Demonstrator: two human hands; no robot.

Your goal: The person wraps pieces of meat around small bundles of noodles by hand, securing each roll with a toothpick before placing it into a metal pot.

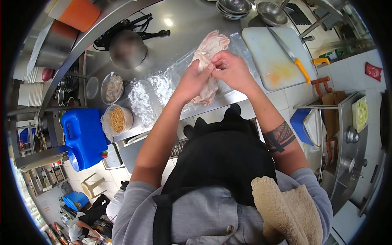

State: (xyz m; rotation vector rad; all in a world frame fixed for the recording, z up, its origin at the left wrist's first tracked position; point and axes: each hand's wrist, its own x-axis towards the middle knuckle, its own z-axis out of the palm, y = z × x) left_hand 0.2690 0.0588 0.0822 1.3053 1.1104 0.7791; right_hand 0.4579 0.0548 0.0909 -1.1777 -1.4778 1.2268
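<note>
A long piece of pale pink raw meat (210,45), folded along its length, lies on clear plastic sheeting (179,57) on the steel counter. My left hand (193,81) is closed on its near left side, thumb along the fold. From the right, my right hand (233,72) pinches with curled fingers at the middle of the meat, close to the left fingertips; what is between those fingers is too small to make out. White powder (139,102) is spread on the plastic at the left. A tub of thin wooden sticks (117,119) stands at the counter's near left edge.
Right of the meat lies a white cutting board (277,57) with a yellow-handled knife (289,52). To the left are a bowl of pale pieces (112,87), a round pot (128,50) and a blue jerrycan (83,136). Metal bowls (271,14) stand at the back. Another person (79,228) works lower left.
</note>
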